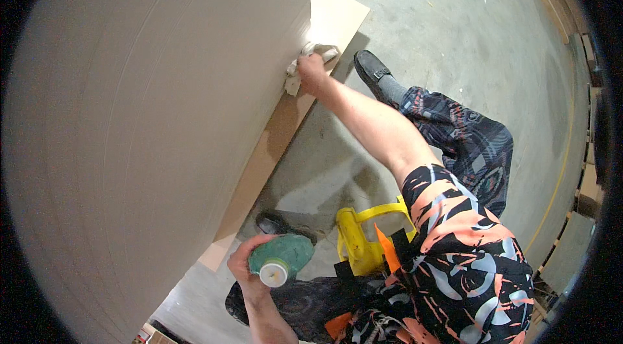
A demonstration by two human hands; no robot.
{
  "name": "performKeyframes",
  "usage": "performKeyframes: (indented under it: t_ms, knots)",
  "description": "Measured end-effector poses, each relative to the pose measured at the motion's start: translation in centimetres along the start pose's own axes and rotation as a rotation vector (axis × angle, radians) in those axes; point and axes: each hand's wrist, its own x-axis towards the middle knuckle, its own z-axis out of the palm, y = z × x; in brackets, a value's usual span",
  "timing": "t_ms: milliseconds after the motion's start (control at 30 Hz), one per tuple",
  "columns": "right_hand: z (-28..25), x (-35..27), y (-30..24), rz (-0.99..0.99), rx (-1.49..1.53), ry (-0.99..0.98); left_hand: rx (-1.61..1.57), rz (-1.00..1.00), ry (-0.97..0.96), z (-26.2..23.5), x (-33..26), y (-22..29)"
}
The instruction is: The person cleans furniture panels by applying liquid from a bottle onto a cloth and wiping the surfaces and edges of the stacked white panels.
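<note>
My left hand (244,261) grips a green bottle (285,252) with a white cap, held tilted so that the cap faces toward me. My right arm reaches out ahead, and my right hand (311,73) is closed on a crumpled white cloth (322,52). The cloth touches the lower edge of a large grey-brown face (162,97) marked with fine lines, which fills the left side. Beneath that edge lies a flat tan board (337,10) that sticks out past it. My fingers partly hide the cloth.
A yellow plastic thing with a handle (361,240) stands on the concrete floor (428,26) by my legs. My shod foot (372,66) is beside the board. Along the far right run brown boxes (592,191) and pallets, with a yellow floor line (559,185) before them.
</note>
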Motion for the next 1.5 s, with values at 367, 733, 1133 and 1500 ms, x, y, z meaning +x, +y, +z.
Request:
performKeyframes:
  t_ms: [367,733,1133,1500]
  knots:
    - [-1.9,-18.3,1.2,-0.354,-0.566,-0.687,-0.198,0.133,0.025,-3.8,-2.0,-2.0]
    - [-12.2,-38.9,-13.8,-0.150,-0.017,-1.062,-0.723,0.137,-0.132,-5.2,-10.0,-5.7]
    - [-15.4,-47.4,-12.7,0.016,0.070,-1.197,-1.000,0.510,-0.648,5.1,-14.9,1.2]
    - [-18.4,-45.8,-10.1,-0.131,-0.284,-0.990,-0.872,0.604,-0.524,5.4,-15.9,-0.7]
